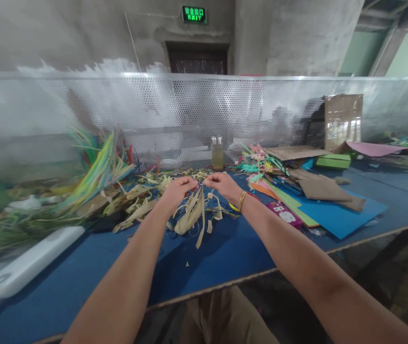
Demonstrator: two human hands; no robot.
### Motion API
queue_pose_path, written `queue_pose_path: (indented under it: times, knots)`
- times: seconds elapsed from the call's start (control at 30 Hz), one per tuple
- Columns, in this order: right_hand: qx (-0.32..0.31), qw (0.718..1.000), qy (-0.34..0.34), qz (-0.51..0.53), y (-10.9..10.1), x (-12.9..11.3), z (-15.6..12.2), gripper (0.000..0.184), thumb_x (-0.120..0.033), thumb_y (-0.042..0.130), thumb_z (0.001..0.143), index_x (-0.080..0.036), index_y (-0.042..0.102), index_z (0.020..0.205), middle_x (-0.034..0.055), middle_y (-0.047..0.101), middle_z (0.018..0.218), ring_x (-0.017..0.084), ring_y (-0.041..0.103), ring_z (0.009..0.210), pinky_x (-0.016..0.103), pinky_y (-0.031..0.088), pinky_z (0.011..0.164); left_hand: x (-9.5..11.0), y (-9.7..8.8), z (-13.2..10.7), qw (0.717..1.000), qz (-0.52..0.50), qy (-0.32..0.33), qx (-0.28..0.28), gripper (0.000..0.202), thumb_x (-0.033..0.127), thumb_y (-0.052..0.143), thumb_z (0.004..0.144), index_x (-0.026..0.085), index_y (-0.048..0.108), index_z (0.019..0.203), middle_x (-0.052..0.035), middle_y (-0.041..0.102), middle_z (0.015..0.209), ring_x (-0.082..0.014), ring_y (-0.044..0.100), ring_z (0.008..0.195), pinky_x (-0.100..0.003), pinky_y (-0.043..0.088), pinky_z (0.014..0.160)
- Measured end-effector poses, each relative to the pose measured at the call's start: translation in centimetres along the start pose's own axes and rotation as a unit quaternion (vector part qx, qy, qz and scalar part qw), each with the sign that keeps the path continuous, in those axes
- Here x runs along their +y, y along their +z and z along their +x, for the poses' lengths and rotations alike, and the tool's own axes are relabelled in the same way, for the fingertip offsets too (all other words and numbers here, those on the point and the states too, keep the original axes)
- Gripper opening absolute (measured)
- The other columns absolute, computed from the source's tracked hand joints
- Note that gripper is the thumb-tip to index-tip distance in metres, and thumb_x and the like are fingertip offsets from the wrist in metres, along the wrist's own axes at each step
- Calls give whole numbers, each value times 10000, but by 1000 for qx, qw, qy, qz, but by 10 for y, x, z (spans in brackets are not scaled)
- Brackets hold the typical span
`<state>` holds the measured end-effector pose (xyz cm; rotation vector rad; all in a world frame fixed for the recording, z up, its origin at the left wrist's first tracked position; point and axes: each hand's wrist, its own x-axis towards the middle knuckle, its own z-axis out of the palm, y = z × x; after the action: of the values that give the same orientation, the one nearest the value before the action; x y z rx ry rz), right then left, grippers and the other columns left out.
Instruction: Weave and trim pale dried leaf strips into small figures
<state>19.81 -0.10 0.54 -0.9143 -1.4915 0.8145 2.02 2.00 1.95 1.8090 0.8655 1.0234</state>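
My left hand [179,190] and my right hand [224,185] meet over the table, thumbs and fingers pinched together. From between their fingertips hang pale, dried husk strips [189,216], gathered narrow at the top and spreading below. Both pinches close at this upper end; the exact spot each holds is too small to make out. Behind and left of my hands lies a loose heap of similar dried husk [135,198]. A yellow curved piece [233,207] shows beside my right wrist, which wears a gold bracelet.
A white power bank-like slab [34,260] lies at left, near bundled coloured strands [100,172]. Behind my hands stands a lidded bottle [217,153]. Coloured paper [343,212], cardboard [324,186] and a purple packet [284,213] lie right. A perforated metal screen [189,105] borders the blue table.
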Motion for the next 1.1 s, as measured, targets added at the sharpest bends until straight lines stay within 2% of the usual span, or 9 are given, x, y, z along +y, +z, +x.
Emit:
queue_pose_path:
  times: [0.23, 0.37, 0.53, 0.67, 0.83, 0.97, 1.1]
  knots:
    - [13, 1000, -8, -19, 2, 3, 0, 180, -333, 631, 669, -155, 601, 655, -14, 562, 651, 99, 465, 630, 247, 394, 658, 0, 7, -5, 982, -182, -25, -52, 217, 329, 674, 691, 145, 561, 695, -29, 599, 812, -78, 515, 633, -199, 394, 562]
    - [19, 1000, -8, -17, 2, 2, 0, 188, -337, 631, 669, -150, 609, 676, -10, 576, 669, 101, 479, 642, 248, 396, 670, 0, 4, -7, 976, -207, -40, -60, 243, 345, 682, 692, 151, 539, 715, -35, 610, 869, -82, 547, 662, -210, 430, 595]
    - [13, 998, -6, -59, 2, 5, 0, 191, -336, 606, 697, -146, 612, 689, -7, 588, 667, 102, 493, 633, 240, 398, 654, -4, 5, -3, 992, -119, -9, -43, 286, 441, 627, 727, 169, 550, 772, -22, 609, 825, -111, 560, 715, -246, 454, 670]
    - [13, 990, -41, -133, 1, 10, 2, 165, -296, 580, 730, -139, 624, 703, 4, 609, 680, 107, 515, 633, 237, 401, 646, -6, 7, 0, 996, -75, 29, -29, 302, 468, 601, 735, 168, 564, 749, -17, 598, 777, -129, 548, 715, -296, 459, 738]
    - [1, 969, -85, -231, 1, 4, -1, 147, -259, 557, 772, -149, 638, 719, 4, 615, 695, 107, 515, 638, 231, 389, 642, -5, 6, 4, 998, 1, 62, -16, 218, 376, 574, 749, 163, 593, 794, -21, 597, 744, -137, 541, 700, -305, 447, 725]
    - [28, 939, -118, -322, 4, -8, -6, 116, -240, 576, 775, -165, 652, 728, 17, 610, 727, 120, 504, 701, 237, 367, 663, -3, 2, 5, 990, 104, 96, 2, 169, 297, 603, 706, 165, 597, 812, -6, 591, 722, -131, 524, 664, -284, 427, 670]
    - [24, 927, -115, -357, 7, -19, -11, 122, -242, 572, 779, -168, 655, 731, 8, 602, 674, 113, 492, 642, 233, 340, 615, -2, 0, 5, 980, 144, 133, 17, 131, 266, 597, 701, 170, 591, 789, -4, 598, 737, -132, 540, 679, -276, 425, 665]
